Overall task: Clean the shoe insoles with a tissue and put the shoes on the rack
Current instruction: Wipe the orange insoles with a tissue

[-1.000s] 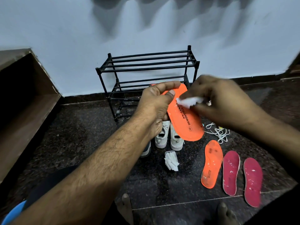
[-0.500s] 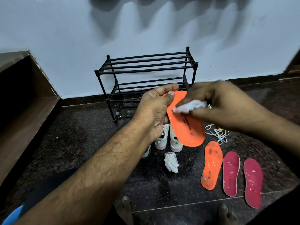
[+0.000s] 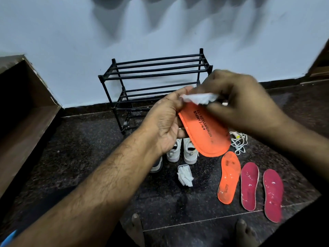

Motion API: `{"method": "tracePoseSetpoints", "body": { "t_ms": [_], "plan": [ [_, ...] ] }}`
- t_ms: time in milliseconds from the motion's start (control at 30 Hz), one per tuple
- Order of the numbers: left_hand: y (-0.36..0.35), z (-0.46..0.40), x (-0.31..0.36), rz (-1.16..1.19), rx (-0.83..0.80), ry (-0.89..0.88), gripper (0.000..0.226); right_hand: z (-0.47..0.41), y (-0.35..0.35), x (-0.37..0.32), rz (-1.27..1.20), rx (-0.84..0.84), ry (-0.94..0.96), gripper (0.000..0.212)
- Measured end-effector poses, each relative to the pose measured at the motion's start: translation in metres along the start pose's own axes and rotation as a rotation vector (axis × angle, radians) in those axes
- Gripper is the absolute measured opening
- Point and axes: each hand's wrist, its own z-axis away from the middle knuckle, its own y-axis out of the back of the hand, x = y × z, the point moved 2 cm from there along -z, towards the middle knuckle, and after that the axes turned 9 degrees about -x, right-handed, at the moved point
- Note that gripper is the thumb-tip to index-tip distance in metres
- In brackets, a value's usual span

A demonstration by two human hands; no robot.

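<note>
- Two bare hands met in the middle of the view, working on one orange insole (image 3: 204,132).
- Left hand (image 3: 165,120) was closed on the insole's upper left edge, thumb along the top and fingers curled behind, holding it up above the floor.
- Right hand (image 3: 236,100) was pinched shut on a crumpled white tissue (image 3: 199,98), pressed to the insole's top end, touching the left thumb.
- Held insole's long axis ran from the hands down and to the right, printed face toward the camera; its lower rounded end hung free, so the bare length lay below and right of the tissue, nearer the right hand.
- Directly beneath, on the dark floor (image 3: 89,157), stood a pair of pale shoes (image 3: 181,150), with a small pack of spare tissues (image 3: 184,175) just in front of them.
- To the right lay a second orange insole (image 3: 228,177) and two red insoles (image 3: 260,188), side by side, apart from each other, with loose white laces (image 3: 238,141) near them.
- Behind the hands stood a black rack (image 3: 154,68) against the wall, its bars bare; open floor lay between shoes and rack.
- Brown wooden unit (image 3: 26,113) bounded the left side.
</note>
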Motion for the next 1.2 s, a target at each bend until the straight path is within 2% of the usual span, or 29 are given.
{"method": "tracePoseSetpoints", "body": {
  "t_ms": [67, 267, 400, 467, 500, 567, 633, 733, 800, 867, 900, 967, 1033, 1067, 1200],
  "plan": [
    [-0.002, 0.0, 0.001, 0.026, -0.023, 0.02, 0.036, -0.002, -0.012, 0.0, 0.12, -0.047, 0.014, 0.033],
    [0.0, -0.003, 0.0, 0.023, -0.019, 0.024, 0.038, 0.002, -0.028, -0.004, 0.198, -0.137, 0.079, 0.035],
    [-0.005, -0.001, -0.005, -0.031, 0.02, 0.045, 0.033, 0.008, -0.021, -0.011, 0.316, -0.36, 0.182, 0.035],
    [-0.009, 0.001, -0.005, -0.043, 0.033, 0.045, 0.028, 0.011, -0.012, -0.012, 0.274, -0.421, 0.216, 0.041],
    [-0.01, 0.001, -0.005, -0.039, 0.028, 0.043, 0.027, 0.012, -0.007, -0.011, 0.207, -0.403, 0.202, 0.043],
    [-0.011, 0.002, -0.004, -0.025, 0.011, 0.037, 0.029, 0.012, 0.002, -0.005, 0.085, -0.26, 0.162, 0.043],
    [-0.011, 0.003, -0.003, -0.017, 0.005, 0.03, 0.032, 0.009, 0.001, 0.001, 0.099, -0.151, 0.132, 0.04],
    [-0.009, 0.003, -0.002, -0.036, 0.026, 0.021, 0.032, 0.007, -0.01, 0.0, 0.15, -0.254, 0.178, 0.042],
    [-0.005, 0.001, -0.001, -0.049, 0.076, 0.018, 0.028, 0.01, -0.006, -0.004, 0.074, -0.414, 0.198, 0.045],
    [-0.002, 0.0, 0.001, -0.071, 0.102, 0.013, 0.024, 0.013, 0.004, -0.006, -0.007, -0.491, 0.22, 0.044],
    [0.0, 0.0, 0.002, -0.081, 0.107, 0.01, 0.023, 0.015, 0.008, -0.005, -0.064, -0.463, 0.203, 0.04],
    [0.002, 0.001, 0.002, -0.097, 0.105, 0.009, 0.023, 0.013, 0.013, 0.002, -0.142, -0.279, 0.127, 0.039],
    [0.001, 0.001, 0.0, -0.105, 0.1, 0.017, 0.025, 0.008, 0.007, 0.006, -0.02, -0.132, 0.084, 0.042],
    [0.0, 0.0, 0.0, -0.101, 0.098, 0.012, 0.025, 0.006, -0.001, 0.005, 0.084, -0.124, 0.082, 0.04],
    [0.002, -0.003, 0.002, 0.002, 0.142, -0.016, 0.029, 0.009, -0.03, -0.008, 0.285, -0.29, 0.115, 0.046]
  ]
}}
